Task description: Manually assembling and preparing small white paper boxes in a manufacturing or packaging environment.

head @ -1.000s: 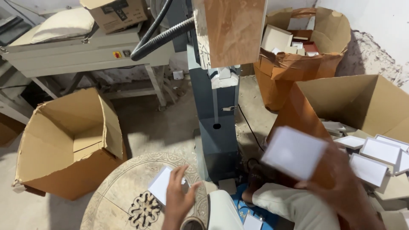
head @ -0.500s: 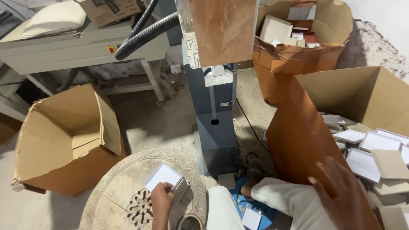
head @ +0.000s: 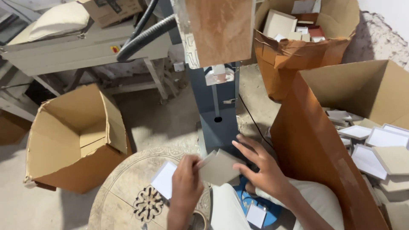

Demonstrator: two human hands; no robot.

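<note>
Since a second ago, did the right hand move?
Yes. The right hand came left from the big box of trays toward the blue-grey machine post, touching a grey card.

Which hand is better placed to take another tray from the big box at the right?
Probably the right hand: it only touches the grey card and is nearer the big box. The left hand grips the card.

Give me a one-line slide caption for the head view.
Both hands, left hand and right hand, hold a grey square card above a round patterned table.
</note>
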